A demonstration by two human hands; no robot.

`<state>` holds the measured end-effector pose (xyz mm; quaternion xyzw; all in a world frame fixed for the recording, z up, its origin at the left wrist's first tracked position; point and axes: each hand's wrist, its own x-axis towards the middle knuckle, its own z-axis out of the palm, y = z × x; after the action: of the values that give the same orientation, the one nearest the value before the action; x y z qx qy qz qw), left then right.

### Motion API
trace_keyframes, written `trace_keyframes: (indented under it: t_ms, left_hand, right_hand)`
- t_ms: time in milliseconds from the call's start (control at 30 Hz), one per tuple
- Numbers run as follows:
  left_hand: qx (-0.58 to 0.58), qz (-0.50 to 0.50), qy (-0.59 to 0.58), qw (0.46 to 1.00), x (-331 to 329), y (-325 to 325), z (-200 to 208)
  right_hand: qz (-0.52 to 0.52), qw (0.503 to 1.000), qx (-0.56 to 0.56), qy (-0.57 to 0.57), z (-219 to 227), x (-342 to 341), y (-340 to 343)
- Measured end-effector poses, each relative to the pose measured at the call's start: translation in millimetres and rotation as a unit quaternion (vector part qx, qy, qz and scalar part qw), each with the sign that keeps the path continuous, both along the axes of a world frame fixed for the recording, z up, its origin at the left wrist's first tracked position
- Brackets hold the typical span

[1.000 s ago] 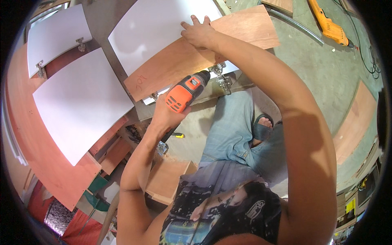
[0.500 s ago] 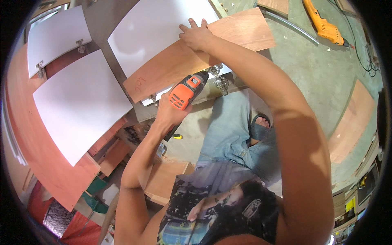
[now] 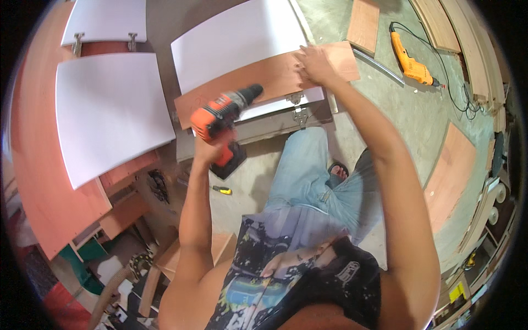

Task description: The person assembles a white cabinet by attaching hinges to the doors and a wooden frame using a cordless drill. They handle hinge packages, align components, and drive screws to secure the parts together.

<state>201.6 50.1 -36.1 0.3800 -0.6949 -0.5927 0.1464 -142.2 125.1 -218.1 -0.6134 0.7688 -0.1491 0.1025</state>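
Observation:
My left hand [image 3: 212, 146] is closed around the grip of an orange and black cordless drill [image 3: 220, 114], which is a little smeared by motion. The drill's chuck points up and right, over a strip of plywood [image 3: 258, 72]; I cannot tell whether it touches the strip. That strip lies across a white panel [image 3: 236, 39]. My right hand [image 3: 319, 67] rests on the strip toward its right end, fingers spread apart and slightly blurred. A metal cabinet hinge [image 3: 299, 113] sits at the panel's near edge, below my right hand.
Two more white panels lie at left, one [image 3: 113, 113] on a reddish board [image 3: 49, 181]. A yellow corded power tool [image 3: 412, 65] is on the floor at right, near a metal tube [image 3: 379, 67] and wooden boards [image 3: 448, 170]. A yellow-handled tool [image 3: 221, 190] lies near my leg.
The drill in my left hand has moved left, away from the hinge. My right hand has shifted along the strip toward its right end. The whole view has turned somewhat.

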Motion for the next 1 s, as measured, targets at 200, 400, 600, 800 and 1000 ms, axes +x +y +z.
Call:
trace_keyframes:
  t_ms: [200, 400, 600, 800, 1000]
  left_hand:
    - [-0.174, 0.175, 0.158, 0.956, -1.2, -56.2, -71.6]
    - [-0.248, 0.267, 0.172, 0.915, -35.9, -76.7, -115.1]
    - [-0.414, 0.211, 0.202, 0.862, -29.7, -78.6, -155.8]
    - [-0.406, 0.183, 0.155, 0.882, -11.0, -78.7, -156.2]
    - [-0.274, 0.138, 0.039, 0.951, 85.7, -126.0, -166.5]
  right_hand:
    - [0.018, 0.979, 0.192, -0.065, 73.4, -112.1, 131.2]
    - [-0.25, 0.937, 0.182, -0.162, 51.0, -128.1, 356.2]
    - [-0.451, 0.758, 0.187, -0.433, 54.8, -27.5, 480.9]
    - [-0.486, 0.757, 0.196, -0.39, 77.9, 1.6, 508.0]
    - [-0.482, 0.767, 0.132, -0.403, 105.6, 22.3, 545.1]
